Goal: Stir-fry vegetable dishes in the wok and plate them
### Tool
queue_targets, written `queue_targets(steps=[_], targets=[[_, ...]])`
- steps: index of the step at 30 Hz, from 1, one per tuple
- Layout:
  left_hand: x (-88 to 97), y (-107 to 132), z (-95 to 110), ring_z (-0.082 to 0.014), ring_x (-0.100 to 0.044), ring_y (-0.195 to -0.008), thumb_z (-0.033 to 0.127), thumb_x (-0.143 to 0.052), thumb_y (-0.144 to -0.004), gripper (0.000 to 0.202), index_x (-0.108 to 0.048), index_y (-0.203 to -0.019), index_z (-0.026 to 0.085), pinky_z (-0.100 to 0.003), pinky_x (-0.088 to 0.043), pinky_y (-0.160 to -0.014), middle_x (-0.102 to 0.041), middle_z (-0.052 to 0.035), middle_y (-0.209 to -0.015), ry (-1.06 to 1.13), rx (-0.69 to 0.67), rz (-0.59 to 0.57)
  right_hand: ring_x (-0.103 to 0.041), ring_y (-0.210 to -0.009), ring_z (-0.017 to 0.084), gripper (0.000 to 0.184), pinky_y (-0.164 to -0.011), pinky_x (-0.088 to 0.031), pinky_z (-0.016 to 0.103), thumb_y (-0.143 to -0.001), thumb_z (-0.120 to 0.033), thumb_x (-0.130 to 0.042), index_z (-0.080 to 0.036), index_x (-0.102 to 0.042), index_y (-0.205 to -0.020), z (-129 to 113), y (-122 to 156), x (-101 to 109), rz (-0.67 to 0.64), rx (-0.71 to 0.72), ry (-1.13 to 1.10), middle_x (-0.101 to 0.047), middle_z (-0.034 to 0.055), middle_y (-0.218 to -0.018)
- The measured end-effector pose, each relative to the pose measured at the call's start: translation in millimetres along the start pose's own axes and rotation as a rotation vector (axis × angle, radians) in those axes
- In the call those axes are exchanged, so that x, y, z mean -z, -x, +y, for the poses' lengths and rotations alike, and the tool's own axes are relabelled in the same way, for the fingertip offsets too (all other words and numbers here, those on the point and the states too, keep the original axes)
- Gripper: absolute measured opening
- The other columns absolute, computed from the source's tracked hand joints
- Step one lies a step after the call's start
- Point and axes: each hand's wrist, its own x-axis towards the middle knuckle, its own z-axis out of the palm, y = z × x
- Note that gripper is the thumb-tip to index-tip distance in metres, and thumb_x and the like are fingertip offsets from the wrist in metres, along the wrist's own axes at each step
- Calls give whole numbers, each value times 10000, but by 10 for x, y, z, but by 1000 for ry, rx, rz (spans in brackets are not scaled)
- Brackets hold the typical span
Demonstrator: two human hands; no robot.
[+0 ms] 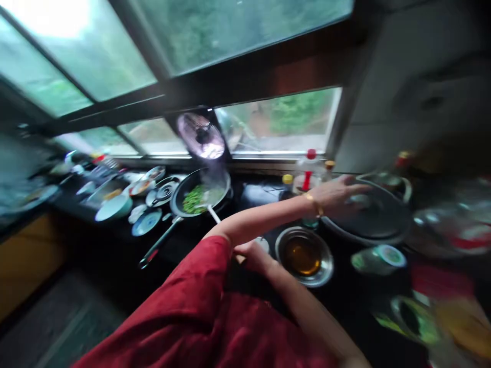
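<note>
My left arm crosses over my right one, with a bracelet at the wrist. My left hand [335,197] is stretched out over the dark pot lid [379,220] at the right, its fingers extended close to the lid's knob; blur hides whether they touch it. Below my left forearm, my right hand [255,257] is closed round the handle end of a spatula [213,213]. The forearm covers the middle of the handle. The spatula's head rests among chopped green vegetables [195,199] in a steaming frying pan [178,207].
A metal bowl of amber liquid [303,255] stands right of my right hand. Bottles [309,171] stand by the window, and a glass jar [378,259] lies in front of the lid. Bowls and plates [148,221] crowd the left. The pan's handle [159,244] points toward me.
</note>
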Motion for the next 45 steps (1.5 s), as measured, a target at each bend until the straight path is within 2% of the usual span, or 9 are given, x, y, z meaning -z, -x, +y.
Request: queue_targets(steps=[4, 7, 12, 17, 27, 30, 35, 38, 45], targets=[[691, 1876, -62, -135, -647, -883, 369, -454, -952, 405, -613, -1290, 211, -239, -499, -811, -677, -83, -1094, 294, 134, 251, -689, -885, 221, 265, -760, -542, 330, -812, -80, -556, -210, -692, -998, -114, -218, 104, 51, 97, 6, -723, 89, -969], [863, 3372, -275, -150, -658, -791, 362, -480, -915, 359, -695, -1150, 196, -260, -525, -732, -715, -75, -984, 387, 526, 519, -673, -873, 183, 265, -763, -535, 290, -846, -99, -531, -239, -673, -1021, -240, -535, 145, -5, 122, 84, -687, 79, -1033], [538, 5478, -861, -160, -636, -676, 488, -532, -824, 453, -701, -1118, 187, -269, -523, -618, -715, -64, -898, 435, 1147, 822, -676, -858, 200, 324, -728, -546, 296, -730, -26, -534, -213, -676, -953, -143, -1201, -379, -79, 88, 308, -668, 111, -1055], [-174, 6841, -1279, -169, -630, -671, 558, -563, -721, 534, -699, -1062, 170, -265, -508, -606, -708, -65, -866, 660, 1403, 791, -678, -1023, 231, 236, -818, -560, 330, -813, -135, -569, -227, -698, -987, -358, -1316, -731, -149, -2, 370, -651, 142, -1215], [-1034, 6985, -1711, -155, -538, -602, 567, -503, -758, 405, -646, -851, 199, -262, -438, -565, -574, 2, -680, 1010, 1233, 534, -706, -989, 216, 165, -869, -565, 332, -781, -202, -628, -231, -755, -883, -492, -2058, -1080, 9, -281, 348, -703, 96, -1161], [-1159, 6995, -1731, -153, -506, -594, 544, -480, -791, 367, -594, -706, 205, -266, -424, -584, -529, 10, -621, 949, 1184, 528, -710, -976, 213, 152, -869, -566, 321, -726, -232, -713, -250, -769, -866, -950, -2090, -834, 5, -383, 262, -713, 76, -1145], [-1349, 7072, -1707, -147, -524, -590, 514, -486, -753, 520, -646, -1100, 160, -270, -442, -586, -574, -5, -716, 1104, 1165, 584, -709, -958, 221, 150, -866, -571, 308, -730, -281, -738, -248, -766, -874, -1529, -2152, -427, -93, -455, 322, -736, 72, -1070], [-1403, 7083, -1715, -144, -541, -618, 524, -497, -739, 583, -636, -1143, 128, -278, -461, -622, -596, -25, -775, 1121, 1163, 608, -716, -860, 211, 168, -798, -583, 309, -805, -335, -647, -210, -737, -874, -1354, -2228, -436, -150, -405, 399, -748, 77, -990], [-1386, 7097, -1704, -157, -558, -638, 548, -503, -725, 594, -654, -1117, 128, -295, -468, -639, -621, -39, -799, 1103, 1209, 620, -702, -734, 225, 228, -679, -579, 334, -756, -401, -680, -206, -723, -867, -673, -2383, -141, 366, -676, 511, -737, 52, -799]])
